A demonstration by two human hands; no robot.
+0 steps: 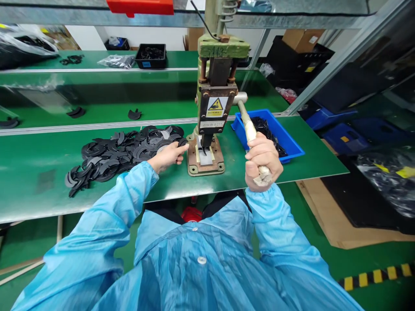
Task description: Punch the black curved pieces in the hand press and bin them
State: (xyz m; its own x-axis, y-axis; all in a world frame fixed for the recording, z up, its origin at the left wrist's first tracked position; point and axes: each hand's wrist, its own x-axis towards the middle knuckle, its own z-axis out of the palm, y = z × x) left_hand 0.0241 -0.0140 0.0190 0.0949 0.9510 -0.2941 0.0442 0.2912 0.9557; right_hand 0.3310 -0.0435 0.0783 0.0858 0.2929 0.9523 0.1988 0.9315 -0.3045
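My right hand (263,160) is wrapped around the worn, pale-wrapped lever handle (248,125) of an arbor press (218,90). Beside the press base (193,167), at its left, is my left hand (168,157). Its index finger stretches toward the base and the other fingers are partly bent, with nothing visibly gripped. A small black curved piece (203,150) shows under the press ram, on the light metal fixture (205,160). Just left of and behind my left hand lies a heap of black crescent-shaped pieces (119,151), some close to the fingers.
A blue bin (293,152) of black parts stands right of the press. Loose black pieces (134,114) lie on the green surface behind. Farther back are a black tray (151,56) and a plastic bag (118,61). A metal frame post (340,56) slants at the right.
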